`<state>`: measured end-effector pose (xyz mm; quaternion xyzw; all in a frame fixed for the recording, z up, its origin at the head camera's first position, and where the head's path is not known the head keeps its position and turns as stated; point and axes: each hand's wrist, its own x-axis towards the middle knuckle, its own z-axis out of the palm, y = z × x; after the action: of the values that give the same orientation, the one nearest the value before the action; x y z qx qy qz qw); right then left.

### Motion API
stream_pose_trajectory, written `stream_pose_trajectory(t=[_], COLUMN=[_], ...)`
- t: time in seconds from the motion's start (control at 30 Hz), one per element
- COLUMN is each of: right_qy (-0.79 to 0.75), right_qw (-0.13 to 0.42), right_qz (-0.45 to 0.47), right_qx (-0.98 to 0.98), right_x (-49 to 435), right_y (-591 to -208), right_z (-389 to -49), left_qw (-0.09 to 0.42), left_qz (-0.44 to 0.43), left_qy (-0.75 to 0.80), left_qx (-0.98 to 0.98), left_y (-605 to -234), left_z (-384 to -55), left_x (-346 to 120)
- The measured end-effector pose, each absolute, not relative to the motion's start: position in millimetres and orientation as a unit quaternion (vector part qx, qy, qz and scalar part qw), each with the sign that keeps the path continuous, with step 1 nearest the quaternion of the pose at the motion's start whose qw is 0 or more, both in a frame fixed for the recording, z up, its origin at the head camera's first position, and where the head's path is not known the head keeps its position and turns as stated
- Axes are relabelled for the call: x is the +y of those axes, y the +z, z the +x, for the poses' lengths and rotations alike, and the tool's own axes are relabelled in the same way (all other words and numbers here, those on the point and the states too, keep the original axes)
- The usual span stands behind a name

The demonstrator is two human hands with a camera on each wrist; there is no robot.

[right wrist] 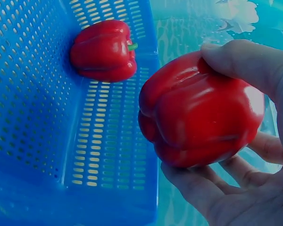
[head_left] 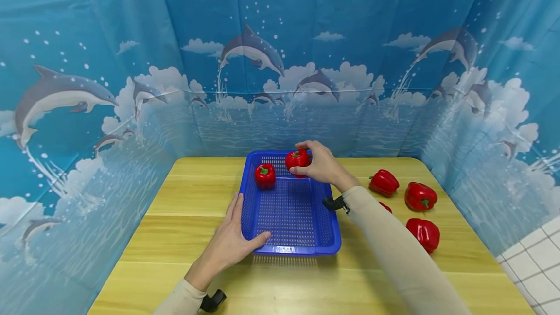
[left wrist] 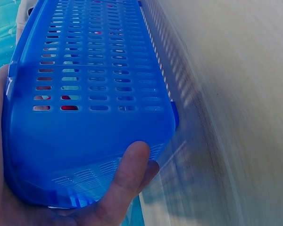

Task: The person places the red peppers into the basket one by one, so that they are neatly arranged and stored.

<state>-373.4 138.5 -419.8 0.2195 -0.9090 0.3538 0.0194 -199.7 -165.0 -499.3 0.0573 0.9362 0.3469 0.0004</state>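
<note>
In the head view my right hand (head_left: 321, 162) holds a red bell pepper (head_left: 297, 159) between thumb and fingers, above the back right of the blue basket (head_left: 336, 247). The right wrist view shows this bell pepper (right wrist: 203, 113) large, with the thumb on top and fingers beneath. Another red bell pepper (head_left: 265, 177), green stem up, sits inside the basket at its back left. At the basket's front left corner, my left hand (head_left: 229, 242) rests with fingers extended along the left side and thumb by the front rim. Its fingertips (left wrist: 136, 155) touch the wall.
Several more red bell peppers lie on the wooden table (head_left: 175, 237) right of the basket, among them one far back (head_left: 384, 183) and one nearer (head_left: 423, 235). My right forearm partly covers one pepper (head_left: 386, 207). A dolphin-print curtain (head_left: 280, 125) surrounds the table's back and sides.
</note>
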Motion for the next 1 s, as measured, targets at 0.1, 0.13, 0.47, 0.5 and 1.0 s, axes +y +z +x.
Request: stream_pose_trajectory(t=[0.1,0.13,0.47,0.5,1.0], right_qy=[0.355,0.358,0.374,0.373,0.365], right_qw=[0.012,0.009,0.0,-0.001,-0.034], right_qz=[0.217,0.216,0.213,0.213,0.21], right_qx=[-0.909,-0.909,-0.903,-0.903,-0.906], right_x=[136,135,123,122,109], right_y=[-421,-422,-430,-431,-454], right_z=[-375,-376,-386,-386,-404], left_qw=[0.004,0.004,0.007,0.008,0.003], left_qz=[0.056,0.056,0.055,0.055,0.058], left_qy=[0.346,0.346,0.339,0.338,0.337], left_qx=[0.937,0.937,0.939,0.939,0.94], left_y=[-499,-499,-497,-497,-498], left_z=[-200,-199,-199,-199,-197], left_x=[-165,-165,-162,-162,-163])
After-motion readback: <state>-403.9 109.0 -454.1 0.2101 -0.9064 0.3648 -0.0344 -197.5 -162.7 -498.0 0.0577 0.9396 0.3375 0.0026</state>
